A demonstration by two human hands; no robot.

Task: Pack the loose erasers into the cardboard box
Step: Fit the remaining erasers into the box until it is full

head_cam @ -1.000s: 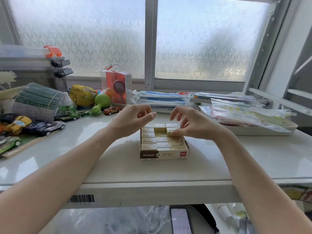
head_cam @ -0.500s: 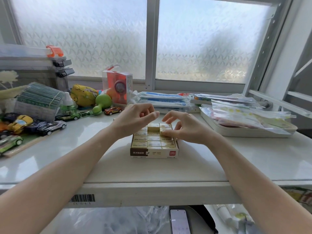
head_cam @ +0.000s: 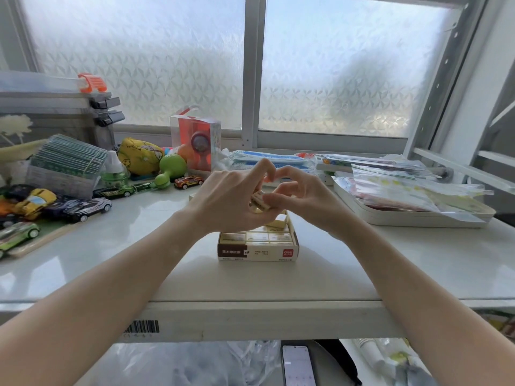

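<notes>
While the cardboard box [head_cam: 257, 247] sits on the white table [head_cam: 117, 240] with erasers [head_cam: 257, 235] packed in rows, both hands hover just above its far end. The left hand [head_cam: 228, 200] and right hand [head_cam: 301, 196] together pinch one loose eraser [head_cam: 259, 201], tilted between their fingertips.
</notes>
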